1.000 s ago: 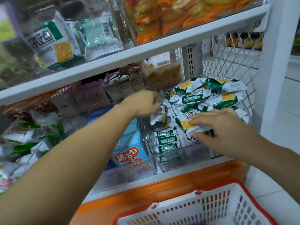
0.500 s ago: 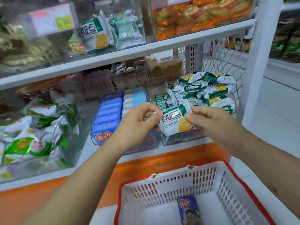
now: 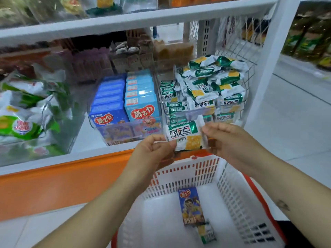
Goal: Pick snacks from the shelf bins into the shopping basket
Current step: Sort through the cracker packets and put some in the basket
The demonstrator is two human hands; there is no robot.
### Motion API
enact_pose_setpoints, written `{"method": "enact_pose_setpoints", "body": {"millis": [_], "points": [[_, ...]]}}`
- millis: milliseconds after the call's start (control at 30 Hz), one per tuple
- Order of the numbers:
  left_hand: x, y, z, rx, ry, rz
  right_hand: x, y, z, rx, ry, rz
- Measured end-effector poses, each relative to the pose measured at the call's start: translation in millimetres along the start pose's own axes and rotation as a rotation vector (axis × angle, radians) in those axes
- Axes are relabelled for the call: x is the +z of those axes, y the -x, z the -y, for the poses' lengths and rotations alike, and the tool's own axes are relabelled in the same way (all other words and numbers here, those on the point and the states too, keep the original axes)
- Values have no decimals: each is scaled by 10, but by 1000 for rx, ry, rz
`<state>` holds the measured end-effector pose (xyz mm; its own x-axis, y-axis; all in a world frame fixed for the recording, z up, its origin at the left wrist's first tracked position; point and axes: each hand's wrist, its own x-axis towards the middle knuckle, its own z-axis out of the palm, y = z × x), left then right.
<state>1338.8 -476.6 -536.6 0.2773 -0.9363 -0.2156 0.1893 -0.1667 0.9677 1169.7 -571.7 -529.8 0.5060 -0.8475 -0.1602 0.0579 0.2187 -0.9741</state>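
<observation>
Item 1: cracker packet (image 3: pixel 186 136), white and green wrapper with a yellow cracker square printed low on its face, held upright and face-on between 2 hands, just in front of the right-hand clear bin (image 3: pixel 231 113) and above the far rim of the shopping basket (image 3: pixel 179 178). Left hand (image 3: pixel 152 151): thumb and forefinger curled, pinching the packet's left edge. Right hand (image 3: pixel 227 138): fingers curled, pinching the packet's right edge. Item 2: shopping basket, white slotted walls and red rim, set below the shelf edge; on its bottom lie 1 dark blue box (image 3: pixel 191 206), lengthwise, and 1 small green-and-white packet (image 3: pixel 206 233) at the box's near end (touching it, and seemingly tucked partly under it). Item 3: right-hand clear bin, piled above its rim with heaped packets (image 3: pixel 211 81) of the same green-and-white kind. Item 4: neighbouring clear bin (image 3: pixel 114 135), just to the left, holding 2 rows of boxes stood on edge: dark blue boxes (image 3: pixel 107 104) on the left, light blue boxes (image 3: pixel 141 97) on the right. Item 5: green-and-white bags (image 3: pixel 23 119) at the far left of the same shelf (image 3: pixel 86 138). Item 6: orange panel (image 3: pixel 62 185) under the shelf edge. Item 7: wire mesh (image 3: pixel 238 42) closing the shelf's right end.
</observation>
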Motion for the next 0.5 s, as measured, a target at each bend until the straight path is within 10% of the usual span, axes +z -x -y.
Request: {"method": "enact_pose_setpoints", "body": {"millis": [500], "points": [[-257,-97,15,-18,17,75,-59,-77,15,-109,344,28]]}}
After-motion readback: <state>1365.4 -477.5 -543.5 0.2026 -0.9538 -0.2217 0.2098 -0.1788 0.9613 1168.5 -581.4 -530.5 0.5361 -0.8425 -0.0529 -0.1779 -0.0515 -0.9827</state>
